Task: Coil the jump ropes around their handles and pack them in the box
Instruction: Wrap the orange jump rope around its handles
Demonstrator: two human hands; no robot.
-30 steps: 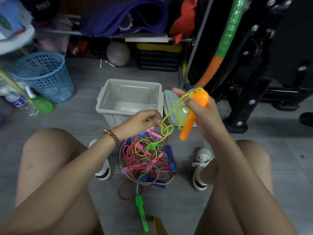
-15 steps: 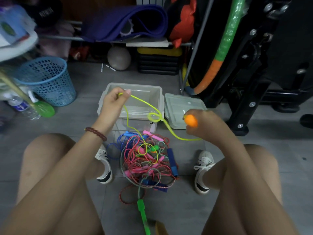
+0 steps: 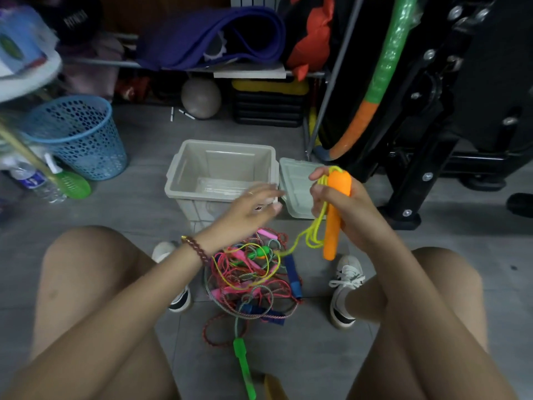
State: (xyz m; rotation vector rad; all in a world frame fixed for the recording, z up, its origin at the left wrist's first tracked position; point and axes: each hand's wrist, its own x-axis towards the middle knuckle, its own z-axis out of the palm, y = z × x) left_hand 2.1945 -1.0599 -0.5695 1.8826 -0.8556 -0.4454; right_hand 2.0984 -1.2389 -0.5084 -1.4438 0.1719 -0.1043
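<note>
We count one orange handle (image 3: 331,241) with one yellow-green rope (image 3: 311,241) looped alongside; right grip (image 3: 357,217) clamped round both, right of centre. Left grip (image 3: 245,212) blurred, fingers apart, holding nothing, in front of one grey box (image 3: 222,144), centre frame. One lid (image 3: 294,183) just right of box. One tangled rope pile (image 3: 253,281) between two shoes (image 3: 344,287), lower centre. Grey tiled floor (image 3: 144,197); one blue basket (image 3: 78,134) upper left.

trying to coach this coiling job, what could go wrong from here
1. The yellow rope runs from the orange handle down into the tangled pile; pulling could tighten knots or drag other ropes.
2. The left hand is open and off the rope, so the loose loops the right hand holds against the handle may slip.
</note>
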